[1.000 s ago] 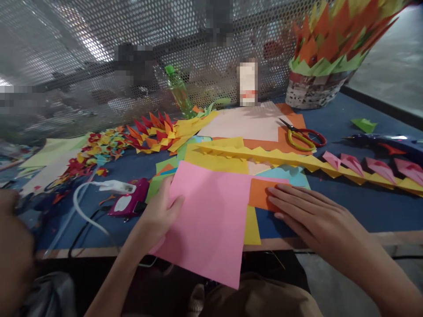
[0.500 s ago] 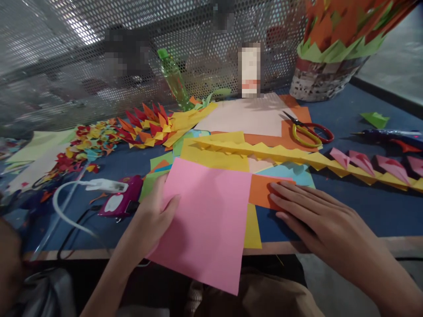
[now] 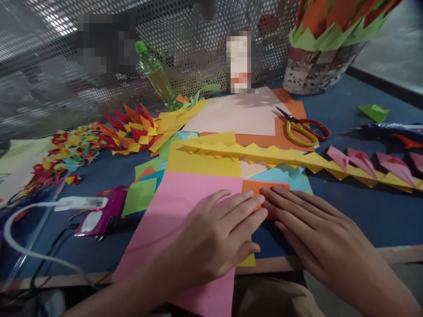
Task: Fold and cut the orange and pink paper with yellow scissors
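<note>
From here I see a bottle (image 3: 157, 77) at the back of the table (image 3: 350, 224), in front of the mesh (image 3: 185, 48), and a basket (image 3: 309, 72) well to its right. Scissors (image 3: 302, 130) lie partly on paper (image 3: 295, 106); a strip (image 3: 287, 157) runs nearer. The left hand (image 3: 224, 231) lies across a sheet (image 3: 185, 193), left of a card (image 3: 256, 185) under both hands. A device (image 3: 110, 211) sits left.

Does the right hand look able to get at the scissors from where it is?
Probably yes: the scissors lie uncovered beyond the right hand, which rests on the small orange paper. The folded yellow strip lies between, but looks low enough to reach over.
</note>
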The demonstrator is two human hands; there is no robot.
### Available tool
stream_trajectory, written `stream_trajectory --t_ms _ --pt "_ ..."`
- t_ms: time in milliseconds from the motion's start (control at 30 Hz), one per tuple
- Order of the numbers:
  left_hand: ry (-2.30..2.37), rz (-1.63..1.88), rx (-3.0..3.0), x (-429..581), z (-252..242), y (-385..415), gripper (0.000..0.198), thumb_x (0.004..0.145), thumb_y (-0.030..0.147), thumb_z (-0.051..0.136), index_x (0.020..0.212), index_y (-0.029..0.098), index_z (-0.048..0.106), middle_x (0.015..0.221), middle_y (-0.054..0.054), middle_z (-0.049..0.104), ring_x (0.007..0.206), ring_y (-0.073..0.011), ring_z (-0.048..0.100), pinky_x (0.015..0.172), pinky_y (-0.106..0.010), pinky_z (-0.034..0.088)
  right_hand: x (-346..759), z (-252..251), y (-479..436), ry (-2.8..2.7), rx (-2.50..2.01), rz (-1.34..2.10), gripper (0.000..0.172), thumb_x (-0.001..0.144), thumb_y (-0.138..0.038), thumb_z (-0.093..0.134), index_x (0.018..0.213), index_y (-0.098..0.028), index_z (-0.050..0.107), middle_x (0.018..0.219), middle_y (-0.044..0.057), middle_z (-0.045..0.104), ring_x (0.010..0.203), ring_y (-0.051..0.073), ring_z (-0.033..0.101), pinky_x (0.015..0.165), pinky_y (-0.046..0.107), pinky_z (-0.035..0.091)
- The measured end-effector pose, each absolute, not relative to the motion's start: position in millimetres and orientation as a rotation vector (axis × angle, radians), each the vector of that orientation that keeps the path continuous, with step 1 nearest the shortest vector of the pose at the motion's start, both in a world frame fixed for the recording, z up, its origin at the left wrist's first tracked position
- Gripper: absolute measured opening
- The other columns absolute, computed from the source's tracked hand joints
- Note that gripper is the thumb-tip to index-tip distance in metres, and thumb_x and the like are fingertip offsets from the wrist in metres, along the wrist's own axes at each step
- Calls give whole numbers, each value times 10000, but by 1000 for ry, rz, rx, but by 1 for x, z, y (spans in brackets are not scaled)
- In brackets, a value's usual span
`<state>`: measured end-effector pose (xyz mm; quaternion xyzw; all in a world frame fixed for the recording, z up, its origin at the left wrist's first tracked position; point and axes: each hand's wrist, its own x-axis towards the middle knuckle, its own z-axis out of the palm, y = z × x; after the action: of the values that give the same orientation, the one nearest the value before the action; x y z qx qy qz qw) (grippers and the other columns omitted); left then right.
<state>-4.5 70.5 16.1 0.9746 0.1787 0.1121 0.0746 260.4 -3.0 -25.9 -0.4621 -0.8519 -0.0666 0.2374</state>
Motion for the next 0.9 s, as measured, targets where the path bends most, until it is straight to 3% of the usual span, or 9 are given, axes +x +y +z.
stream_trajectory --t_ms 233,433,600,900 --pt "620 297 2843 0 9 79 433 1157 402 459 1511 190 592 1594 -70 645 1500 -233 560 1274 -458 386 258 -25 -8 -2298 -1303 -156 479 1088 -182 521 1563 -135 567 1701 35 495 1593 200 444 1384 362 249" --pt "612 394 2915 -3 8 76 415 1138 342 514 1496 155 612 1591 -76 647 1521 -221 533 1315 -409 327 260 -27 -15 -2198 -1308 -83 439 1020 -131 631 1457 -91 635 1582 89 630 1511 202 537 1346 343 343" --pt "599 362 2912 -3 7 76 434 1146 347 499 1504 128 612 1620 -85 618 1541 -239 497 1339 -406 273 260 -27 -15 -2219 -1306 -77 419 1014 -128 641 1432 -90 653 1584 93 629 1529 202 513 1362 349 318" --pt "585 282 2891 -5 7 76 457 1151 314 500 1561 124 567 1672 -77 560 1581 -248 439 1359 -431 232 257 -25 -11 -2176 -1281 -96 361 1014 -88 659 1372 -53 687 1499 121 690 1436 214 599 1320 345 378"
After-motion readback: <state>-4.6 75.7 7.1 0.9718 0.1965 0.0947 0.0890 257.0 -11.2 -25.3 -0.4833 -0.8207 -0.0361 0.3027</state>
